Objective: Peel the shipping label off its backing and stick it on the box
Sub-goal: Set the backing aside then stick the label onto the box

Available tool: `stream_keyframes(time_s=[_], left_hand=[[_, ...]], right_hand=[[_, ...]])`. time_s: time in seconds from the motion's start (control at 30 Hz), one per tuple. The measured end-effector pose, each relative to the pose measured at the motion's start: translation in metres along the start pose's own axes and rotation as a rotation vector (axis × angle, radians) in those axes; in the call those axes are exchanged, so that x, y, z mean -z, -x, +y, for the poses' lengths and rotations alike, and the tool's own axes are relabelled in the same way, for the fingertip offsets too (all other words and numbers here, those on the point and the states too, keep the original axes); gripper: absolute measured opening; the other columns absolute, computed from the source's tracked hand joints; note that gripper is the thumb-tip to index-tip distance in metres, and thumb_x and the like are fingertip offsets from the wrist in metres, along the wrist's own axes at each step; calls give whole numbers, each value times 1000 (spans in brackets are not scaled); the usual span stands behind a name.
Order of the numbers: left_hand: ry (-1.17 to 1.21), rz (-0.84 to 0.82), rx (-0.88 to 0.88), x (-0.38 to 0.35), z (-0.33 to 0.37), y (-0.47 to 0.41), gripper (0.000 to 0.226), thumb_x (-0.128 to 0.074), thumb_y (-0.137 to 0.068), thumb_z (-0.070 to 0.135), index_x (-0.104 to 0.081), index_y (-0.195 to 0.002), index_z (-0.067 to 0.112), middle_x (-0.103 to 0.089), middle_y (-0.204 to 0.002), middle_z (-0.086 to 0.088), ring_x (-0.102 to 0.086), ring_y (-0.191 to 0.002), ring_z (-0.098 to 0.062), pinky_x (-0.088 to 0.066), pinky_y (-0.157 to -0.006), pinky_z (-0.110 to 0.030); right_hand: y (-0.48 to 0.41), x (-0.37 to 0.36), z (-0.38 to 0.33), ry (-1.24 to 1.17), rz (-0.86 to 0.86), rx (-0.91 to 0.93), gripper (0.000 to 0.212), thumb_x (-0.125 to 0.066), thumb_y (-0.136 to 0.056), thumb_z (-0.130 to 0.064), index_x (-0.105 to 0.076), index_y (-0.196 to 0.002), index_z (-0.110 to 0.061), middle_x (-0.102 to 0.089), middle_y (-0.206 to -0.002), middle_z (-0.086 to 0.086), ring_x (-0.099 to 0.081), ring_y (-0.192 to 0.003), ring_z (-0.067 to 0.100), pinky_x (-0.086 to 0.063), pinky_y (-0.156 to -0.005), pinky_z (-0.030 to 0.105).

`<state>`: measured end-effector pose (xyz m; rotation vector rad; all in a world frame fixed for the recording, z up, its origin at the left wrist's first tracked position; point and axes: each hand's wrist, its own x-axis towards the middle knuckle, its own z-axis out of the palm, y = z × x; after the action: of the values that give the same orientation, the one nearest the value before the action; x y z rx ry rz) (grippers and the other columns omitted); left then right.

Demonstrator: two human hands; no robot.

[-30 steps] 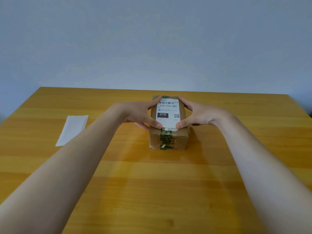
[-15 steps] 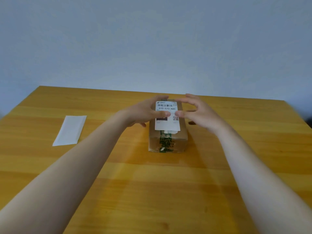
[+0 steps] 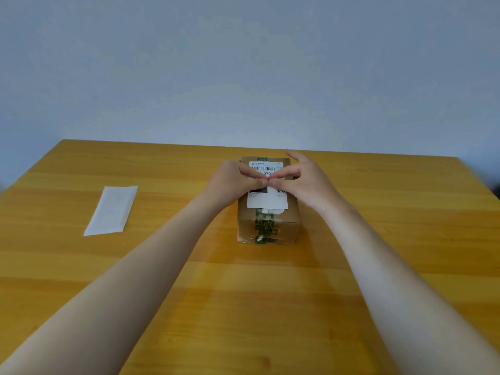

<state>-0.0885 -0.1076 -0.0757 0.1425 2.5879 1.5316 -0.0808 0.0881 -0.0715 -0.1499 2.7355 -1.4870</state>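
Both hands pressing the label onto the box.
From the head view, the left hand (image 3: pixel 230 182) and right hand (image 3: pixel 305 180) are pressing fingertips, gripping nothing, on the white printed shipping label (image 3: pixel 266 201) lying atop the brown cardboard box (image 3: pixel 267 226) on the yellow wooden worktop (image 3: pixel 243 307); the white backing strip (image 3: pixel 112 209), apparently empty, is lying well apart.

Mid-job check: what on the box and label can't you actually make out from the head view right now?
- Shipping label middle: covered by left hand and right hand.
- Small print, QR code: too small to read.
- Whether the label's far edge is stuck down: cannot tell.
- Box far and side faces: hidden.
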Motion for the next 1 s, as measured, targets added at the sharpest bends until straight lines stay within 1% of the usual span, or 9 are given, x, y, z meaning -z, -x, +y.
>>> stream_keyframes(time_s=[0.1, 0.17, 0.23, 0.3, 0.4, 0.63, 0.8, 0.9, 1.0], left_hand=[[38, -15, -30, 2, -3, 1, 16, -86, -86, 32, -86, -102, 31, -74, -107, 12, -65, -111, -7, -61, -84, -28], [27, -40, -56, 5, -4, 2, 24, -87, -85, 31, -84, -109, 31, -69, -128, 1, -50, -140, -11, -56, -103, -37], [-19, -76, -50, 8, -2, 4, 35, -86, -87, 30, -80, -122, 30, -53, -157, -7, -36, -153, -14, -54, -106, -39], [-44, -131, -6, 10, -2, 3, 45, -85, -87, 32, -75, -131, 33, -38, -168, -7, -49, -145, -21, -62, -95, -41], [-111, -211, 28, 13, -3, 1, 56, -86, -85, 41, -67, -138, 44, -49, -158, 1, -67, -115, -21, -66, -85, -46], [-133, -323, 48, 18, 0, -1, 80, -88, -83, 37, -51, -153, 44, -46, -156, 0, -65, -119, -23, -64, -91, -43], [-183, -379, 55, 24, 1, 1, 89, -86, -85, 36, -39, -160, 44, -43, -152, 8, -61, -124, -22, -63, -91, -37], [-218, -412, 85, 27, -2, 0, 101, -87, -83, 42, -26, -164, 48, -30, -166, 6, -57, -128, -21, -64, -89, -34], [-181, -441, 132, 31, -4, 2, 112, -86, -85, 39, -9, -166, 50, -32, -168, 9, -57, -129, -19, -63, -92, -33]], right_hand=[[1, 2, 0, -15, -45, -19, 22, -86, -86, -36, -83, -108, -35, -25, -175, -8, -19, -161, 21, -30, -120, 44], [2, 3, 2, 6, -75, -40, 29, -85, -86, -40, -80, -115, -39, -19, -176, -9, -15, -162, 21, -27, -124, 49], [2, 4, 3, 39, -114, -55, 38, -84, -86, -44, -76, -123, -43, -13, -177, -9, -11, -163, 22, -25, -127, 53], [3, 6, 4, 57, -158, -69, 48, -84, -85, -48, -72, -131, -46, -6, -178, -10, -8, -164, 23, -21, -127, 54], [4, 12, 5, 75, -227, -98, 60, -86, -81, -52, -64, -137, -53, 1, -178, -10, -5, -164, 24, -19, -126, 52], [-1, 17, 5, 143, -360, -156, 88, -90, -75, -51, -46, -150, -59, 5, -178, -7, -6, -164, 26, -28, -121, 46], [-3, 21, 1, 173, -410, -135, 95, -88, -80, -44, -35, -158, -54, 4, -178, -8, -9, -164, 24, -29, -119, 39], [-5, 21, 4, 188, -420, -159, 105, -90, -76, -47, -27, -160, -59, 2, -178, -11, -15, -162, 26, -43, -116, 44], [-9, 22, 8, 170, -442, -224, 125, -94, -54, -59, -21, -155, -69, -13, -175, -18, -40, -149, 29, -62, -94, 50]])
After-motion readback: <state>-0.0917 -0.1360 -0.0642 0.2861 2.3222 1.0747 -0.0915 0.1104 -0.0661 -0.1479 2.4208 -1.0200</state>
